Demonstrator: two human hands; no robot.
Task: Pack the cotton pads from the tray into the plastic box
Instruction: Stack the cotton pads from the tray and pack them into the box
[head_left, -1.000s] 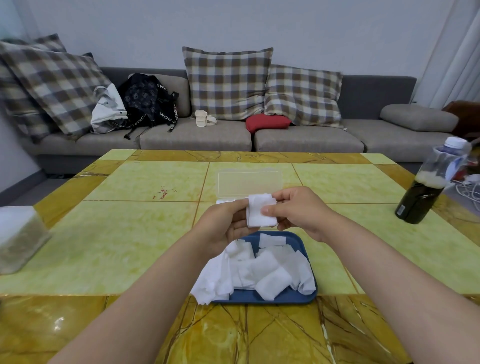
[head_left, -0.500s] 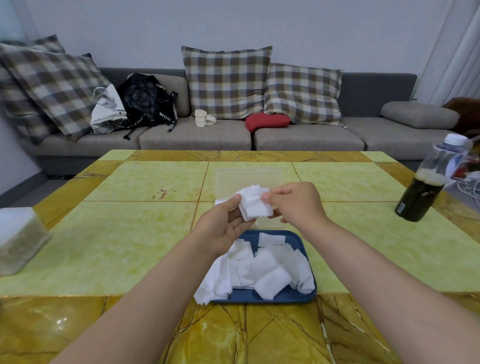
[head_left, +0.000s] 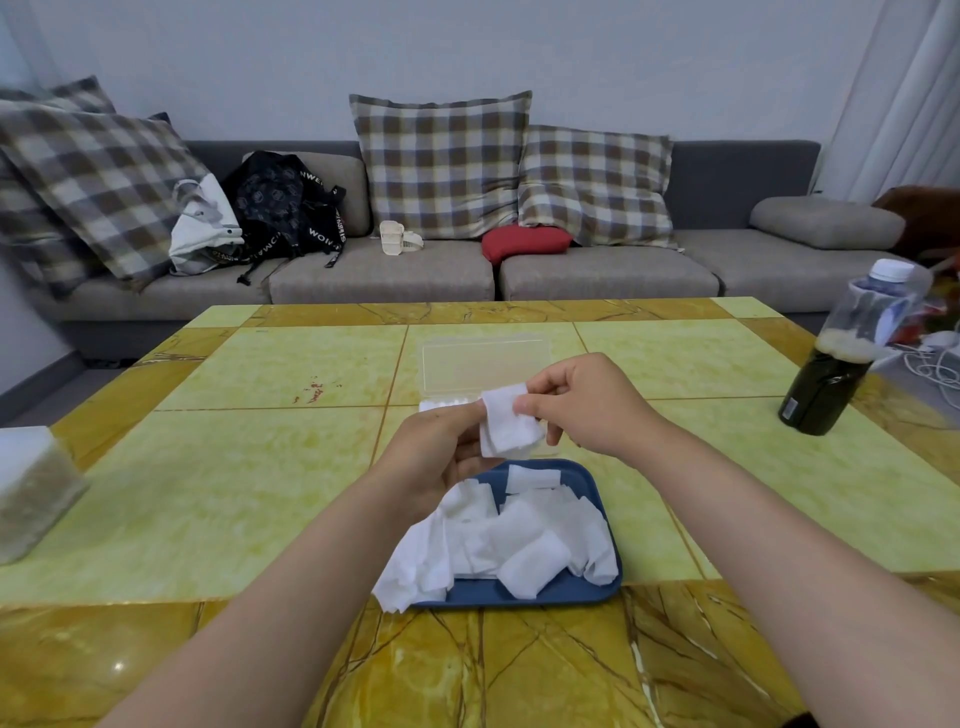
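A blue tray (head_left: 571, 594) lies near the table's front edge, heaped with several white cotton pads (head_left: 519, 540); some hang over its left rim. Above its far end both hands hold a small bunch of white pads (head_left: 506, 423). My left hand (head_left: 434, 454) grips the bunch from the left and below. My right hand (head_left: 584, 402) pinches its upper right corner with thumb and fingers. Behind the hands stands the clear plastic box (head_left: 483, 364) with its lid raised; a strip of white pads shows inside at its front, the rest hidden by my hands.
A dark bottle (head_left: 836, 374) with a white cap stands at the table's right edge, with white cables beside it. A white-topped container (head_left: 28, 483) sits at the left edge. A sofa with plaid cushions and bags runs behind the table.
The bunch of pads has been turned and shifted slightly right between my hands. My right hand's pinch moved to the upper right corner.
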